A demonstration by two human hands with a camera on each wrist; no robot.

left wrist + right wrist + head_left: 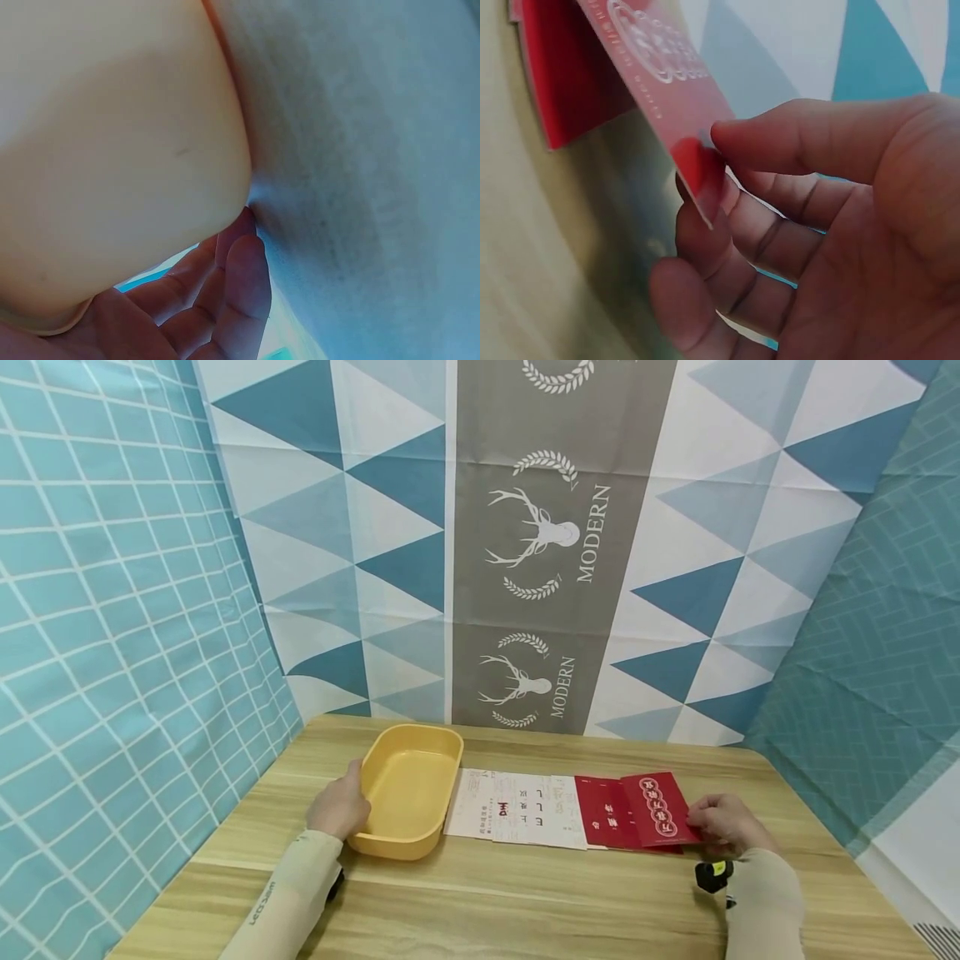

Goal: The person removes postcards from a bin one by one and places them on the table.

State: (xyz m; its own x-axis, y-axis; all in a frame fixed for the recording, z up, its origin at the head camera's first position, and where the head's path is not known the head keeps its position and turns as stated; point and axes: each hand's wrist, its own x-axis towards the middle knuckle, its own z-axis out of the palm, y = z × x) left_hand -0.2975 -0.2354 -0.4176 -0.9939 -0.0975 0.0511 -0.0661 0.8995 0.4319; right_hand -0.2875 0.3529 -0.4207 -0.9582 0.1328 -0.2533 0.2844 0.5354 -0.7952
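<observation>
A red envelope [663, 810], glossy with a round white-lined emblem and small white print on its face, is pinched at its near corner by the right hand [726, 825], thumb on top and fingers curled beneath; in the right wrist view the corner is lifted clear of the wooden desk [525, 893]. It overlaps a second, darker red sheet [603, 812] lying flat, and that one sits just beside a white printed sheet [517, 808] with black and red characters, which reaches toward the yellow tray. The yellow tray [408, 789] is an oblong plastic tub with rounded corners and a plain, bare inside, standing on the desk to the left of the white printed sheet. The left hand [339, 810] rests against the yellow tray's left wall, its fingers fairly straight along the outside, touching rather than clenching.
</observation>
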